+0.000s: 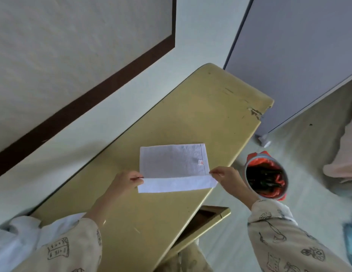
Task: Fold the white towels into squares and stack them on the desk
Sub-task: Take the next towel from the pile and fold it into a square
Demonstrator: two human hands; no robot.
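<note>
So the white towel (172,161) is lying flat on the yellowish desk (171,118), near its right edge, with the near strip folded up. The left hand (124,183) pinches the left end of that fold and the right hand (228,178) pinches the right end. More white cloth (18,238) sits at the desk's near-left corner, and a red-lined bin (265,175) stands on the floor to the right.

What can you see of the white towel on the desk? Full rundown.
The white towel looks like thin terry cloth with a hemmed right edge and a small red-printed tag near its right side. It lies flat on the yellowish desk, its near edge turned over into a narrow band. The left hand pinches the left end of that fold, the right hand the right end.
</note>
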